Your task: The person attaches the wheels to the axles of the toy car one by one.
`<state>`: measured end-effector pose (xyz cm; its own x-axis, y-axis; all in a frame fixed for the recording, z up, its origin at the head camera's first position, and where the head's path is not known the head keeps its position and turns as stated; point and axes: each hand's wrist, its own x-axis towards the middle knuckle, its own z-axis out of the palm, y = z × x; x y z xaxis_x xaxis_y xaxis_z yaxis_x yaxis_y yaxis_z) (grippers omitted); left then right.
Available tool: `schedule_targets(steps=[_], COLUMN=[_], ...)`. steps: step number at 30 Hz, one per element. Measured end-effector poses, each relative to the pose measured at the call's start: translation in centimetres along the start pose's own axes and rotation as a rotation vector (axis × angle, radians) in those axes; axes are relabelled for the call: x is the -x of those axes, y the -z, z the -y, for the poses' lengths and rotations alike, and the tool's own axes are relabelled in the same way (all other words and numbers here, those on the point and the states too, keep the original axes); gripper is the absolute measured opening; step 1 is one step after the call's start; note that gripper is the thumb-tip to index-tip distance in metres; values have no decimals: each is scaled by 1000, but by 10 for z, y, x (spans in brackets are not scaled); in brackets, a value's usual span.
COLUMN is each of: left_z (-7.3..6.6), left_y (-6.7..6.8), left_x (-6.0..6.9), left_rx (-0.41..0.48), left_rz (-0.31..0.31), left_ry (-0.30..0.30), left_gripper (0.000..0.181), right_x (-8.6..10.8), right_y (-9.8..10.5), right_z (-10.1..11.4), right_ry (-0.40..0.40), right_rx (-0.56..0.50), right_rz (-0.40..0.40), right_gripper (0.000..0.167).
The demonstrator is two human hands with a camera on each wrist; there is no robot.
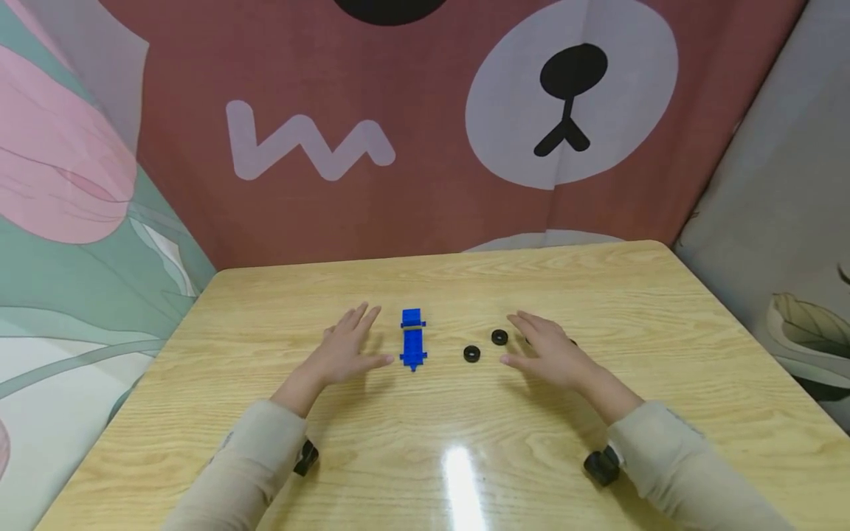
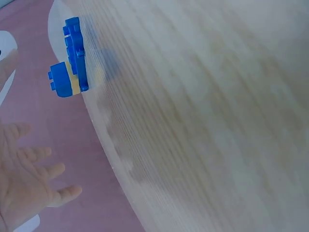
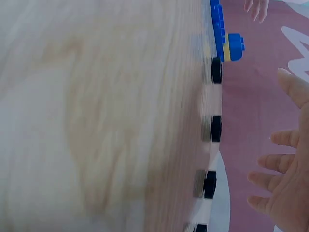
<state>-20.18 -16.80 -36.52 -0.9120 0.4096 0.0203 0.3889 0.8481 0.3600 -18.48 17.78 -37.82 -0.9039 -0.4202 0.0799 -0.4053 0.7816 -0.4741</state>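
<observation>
A blue toy-brick chassis (image 1: 413,346) with side pegs lies mid-table, and a blue block (image 1: 412,316) sits at its far end. Between block and chassis, a yellow piece (image 2: 73,79) shows in the left wrist view. To the chassis's left hovers my left hand (image 1: 345,350), fingers spread and holding nothing. My right hand (image 1: 550,352) is over the table on the right, fingers extended, also holding nothing. Two small black toy wheels (image 1: 471,354) lie between the chassis and this hand; others are partly hidden behind it. The right wrist view shows several wheels (image 3: 216,128) in a row.
The wooden table (image 1: 398,457) has its far edge against a brown curtain (image 1: 425,206) printed with a bear face. Patterned fabric (image 1: 60,295) hangs at the left, and a grey cloth (image 1: 764,221) at the right. Black wrist cameras (image 1: 600,466) are strapped below the sleeves.
</observation>
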Motion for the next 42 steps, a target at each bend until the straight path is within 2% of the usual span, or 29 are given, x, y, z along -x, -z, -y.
schedule_targets(steps=[9, 18, 26, 42], left_z=[-2, -3, -2, -2], left_y=[-3, -7, -14, -24], left_x=[-6, -14, -19, -33], left_rx=[24, 46, 57, 73], left_rz=[34, 71, 72, 100], left_ry=[-45, -49, -77, -98], left_gripper=[87, 88, 92, 98], right_x=[-3, -3, -6, -17], right_y=[-7, -14, -19, -26], right_z=[11, 17, 23, 22], right_ry=[49, 34, 13, 21], right_rx=[-49, -113, -187, -236], right_rz=[-18, 6, 72, 92], right_gripper=[74, 66, 65, 63])
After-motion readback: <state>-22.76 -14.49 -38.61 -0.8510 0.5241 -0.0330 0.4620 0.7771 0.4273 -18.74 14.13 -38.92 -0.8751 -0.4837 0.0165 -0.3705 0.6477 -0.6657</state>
